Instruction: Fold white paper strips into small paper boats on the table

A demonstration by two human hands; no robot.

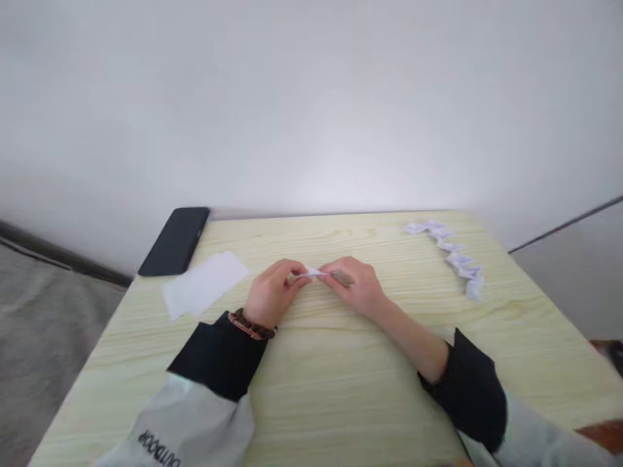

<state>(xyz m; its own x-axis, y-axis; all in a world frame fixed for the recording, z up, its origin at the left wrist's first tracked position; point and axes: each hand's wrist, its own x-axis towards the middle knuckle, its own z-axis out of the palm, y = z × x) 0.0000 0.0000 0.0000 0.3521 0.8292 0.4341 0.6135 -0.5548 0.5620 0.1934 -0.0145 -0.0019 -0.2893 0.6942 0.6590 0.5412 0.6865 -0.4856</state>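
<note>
Between my two hands, near the middle of the table, is a small folded piece of white paper [315,272]. My left hand [273,290] pinches its left end between thumb and fingers, and a dark bracelet or watch band circles that wrist. At the other end my right hand [357,283] also pinches the paper, with thumb and fingertips together. Most of the paper is covered by the fingers, so its exact folded shape cannot be made out.
White paper sheets [205,283] lie on the table [335,389] to the left, beside a black phone [175,241]. At the back right, several small folded white paper pieces [451,248] form a curved row. A white wall [311,104] stands behind the table.
</note>
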